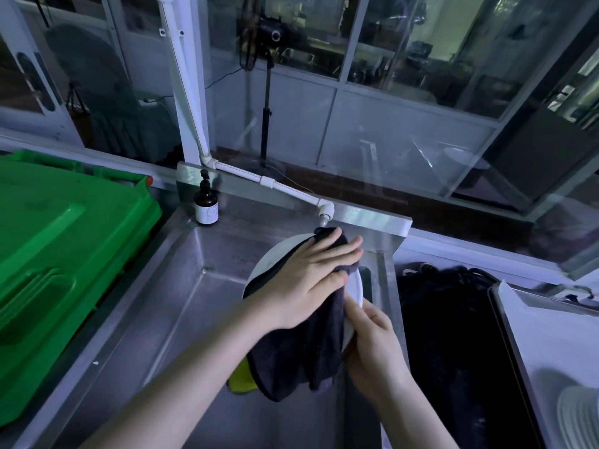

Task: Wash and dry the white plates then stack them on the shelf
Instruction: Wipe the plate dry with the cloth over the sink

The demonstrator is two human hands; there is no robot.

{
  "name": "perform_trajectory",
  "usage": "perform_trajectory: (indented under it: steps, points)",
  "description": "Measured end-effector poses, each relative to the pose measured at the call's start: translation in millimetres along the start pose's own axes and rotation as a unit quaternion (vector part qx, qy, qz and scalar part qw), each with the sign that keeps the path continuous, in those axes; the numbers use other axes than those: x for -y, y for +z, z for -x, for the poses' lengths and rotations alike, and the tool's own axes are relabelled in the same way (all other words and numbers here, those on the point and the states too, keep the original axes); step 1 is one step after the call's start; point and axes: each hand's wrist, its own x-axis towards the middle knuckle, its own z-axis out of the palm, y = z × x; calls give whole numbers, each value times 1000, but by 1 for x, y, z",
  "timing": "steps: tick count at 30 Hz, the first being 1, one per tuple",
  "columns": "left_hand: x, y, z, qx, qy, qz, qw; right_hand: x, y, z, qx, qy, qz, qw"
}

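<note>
Glass panels and pale window frames fill the background, with a camera tripod (266,102) visible through the panes, and below them I see a stainless steel sink (181,286) taking up the middle of the view. A white pipe (194,102) comes down the frame and runs along the sink's back edge to a tap (325,214) near the back right corner. An amber pump bottle (206,204) stands at the back left corner of the sink rim. A big green bin lid (64,241) lies just beside the sink's left edge.

Over the right half of the basin I hold a white plate (274,257) tilted up on edge, its top just under the tap. My left hand (311,280) lies flat on a dark cloth (301,348) against the plate's face, fingers (337,251) stretched out and slightly spread, pressing the cloth to the plate. The cloth drapes down below the plate into the basin. My right hand (376,348) grips the plate's right rim, thumb on the front edge; the other fingers are curled behind it, where I cannot see them clearly. Something yellow-green (241,379) peeks out beneath the hanging cloth.

Right of the sink sits a dark bag-like mass (453,335), and past it a white tray edge (531,319) with a ribbed white object (580,419) in the near right corner.
</note>
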Motion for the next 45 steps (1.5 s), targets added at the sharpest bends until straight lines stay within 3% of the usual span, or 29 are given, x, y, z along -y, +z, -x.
perform_trajectory:
  steps: [3, 6, 11, 14, 19, 24, 28, 32, 35, 38, 41, 43, 45]
  points:
    - [9, -5, -1, -6, 7, 15, 1000, 4, -7, -1, 15, -8, 24, 1000]
    - [21, -3, 7, -80, -34, 27, 996, 9, -12, -2, 17, 3, -11, 1000]
    - [39, 13, 38, -144, -114, 59, 981, 19, -25, -5, -14, -23, -38, 999]
    - [30, 32, 56, -164, -117, 56, 978, 21, -28, -8, -44, -36, -56, 997]
    - [-7, 66, 65, -94, -40, -32, 994, 14, -28, -7, -60, -13, -69, 996]
    - [0, 49, 37, -83, -32, -36, 995, 5, -36, 6, -50, -4, -61, 997]
    - [7, 47, 26, -179, -92, 31, 979, 12, -53, 14, -49, -61, -11, 997]
    - [-2, 57, 24, -287, -147, 36, 946, 26, -77, 22, -68, -120, 124, 983]
    - [-9, 62, 22, -300, -211, 86, 926, 30, -93, 27, -81, -176, 233, 953]
    - [-17, 58, 15, -270, -283, 174, 904, 32, -100, 31, -71, -245, 364, 896]
    - [-33, 55, 5, -238, -332, 309, 859, 32, -105, 35, -62, -299, 434, 848]
    - [-45, 54, -1, -219, -328, 372, 840, 36, -109, 40, -30, -351, 505, 788]
    - [-59, 57, -4, -203, -308, 382, 847, 40, -120, 46, 24, -402, 592, 698]
